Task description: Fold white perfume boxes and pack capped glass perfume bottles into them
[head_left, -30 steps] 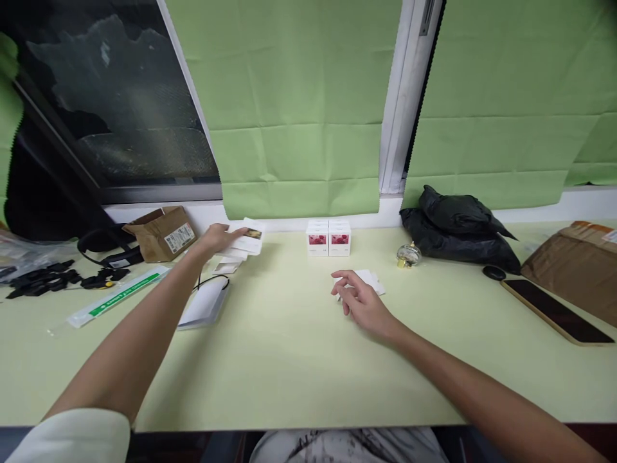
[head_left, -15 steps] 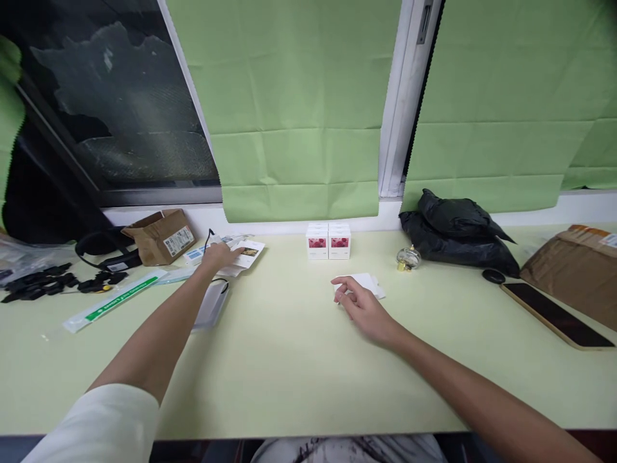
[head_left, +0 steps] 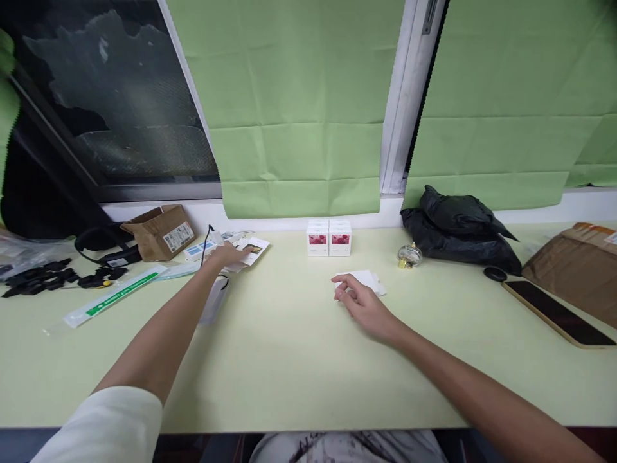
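Note:
On the left side of the desk, my left hand (head_left: 229, 255) is closed over the near end of a white printed card (head_left: 256, 249) with a small picture on it. Its fingertips are partly hidden. A clear plastic case (head_left: 212, 303) lies under that forearm. My right hand (head_left: 362, 305) hovers or rests at mid-desk with loosely curled fingers apart, holding nothing visible. Just behind it lies a white piece of paper (head_left: 370, 279), partly covered by the hand. Small white boxes with red pictures (head_left: 329, 239) stand together at the back.
A small glass bottle (head_left: 409, 255) lies near black plastic bags (head_left: 460, 228). To the right are a phone (head_left: 559, 313), a round black object (head_left: 495, 274) and a brown parcel (head_left: 573, 273). An open cardboard box (head_left: 161, 235), green-striped wrapper (head_left: 116, 296) and black parts (head_left: 41, 278) lie left.
My left hand has moved slightly to the right, and the printed card has shifted right with it. My right hand stays almost where it was. The view has tilted slightly.

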### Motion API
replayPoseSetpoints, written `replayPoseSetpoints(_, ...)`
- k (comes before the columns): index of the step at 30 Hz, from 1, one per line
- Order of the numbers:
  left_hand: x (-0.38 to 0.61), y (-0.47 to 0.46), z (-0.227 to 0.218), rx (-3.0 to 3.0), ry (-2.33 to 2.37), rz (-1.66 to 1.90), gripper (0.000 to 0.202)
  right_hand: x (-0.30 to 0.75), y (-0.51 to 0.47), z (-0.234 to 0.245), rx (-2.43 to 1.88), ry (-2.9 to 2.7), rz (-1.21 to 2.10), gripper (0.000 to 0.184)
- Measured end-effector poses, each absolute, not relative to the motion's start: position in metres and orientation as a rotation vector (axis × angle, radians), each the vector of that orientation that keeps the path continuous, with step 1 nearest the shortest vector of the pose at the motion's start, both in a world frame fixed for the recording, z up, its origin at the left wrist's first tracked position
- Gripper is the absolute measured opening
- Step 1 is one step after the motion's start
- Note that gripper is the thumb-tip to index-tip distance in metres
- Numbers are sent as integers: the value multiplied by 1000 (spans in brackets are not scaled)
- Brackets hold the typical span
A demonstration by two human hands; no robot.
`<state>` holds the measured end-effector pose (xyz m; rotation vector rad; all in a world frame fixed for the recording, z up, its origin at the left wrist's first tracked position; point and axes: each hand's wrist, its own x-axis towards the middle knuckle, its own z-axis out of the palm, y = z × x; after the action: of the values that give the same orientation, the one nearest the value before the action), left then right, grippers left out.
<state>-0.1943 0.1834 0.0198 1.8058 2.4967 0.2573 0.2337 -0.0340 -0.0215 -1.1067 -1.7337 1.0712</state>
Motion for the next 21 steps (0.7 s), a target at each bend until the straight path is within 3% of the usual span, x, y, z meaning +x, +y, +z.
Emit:
replayPoseSetpoints(6,-188,178,20,1589,2691,189,107,235,-34,-20,-1106,-1768,1058,36)
replayPoseSetpoints(11,-186,173,17,1657,2727,216,92,235,-34,-22,-1112,-1768,1053,36)
replayPoseSetpoints(21,-197,176,17,1787,2722,265,86,235,-31,-27,-1117,-1776,1050,36)
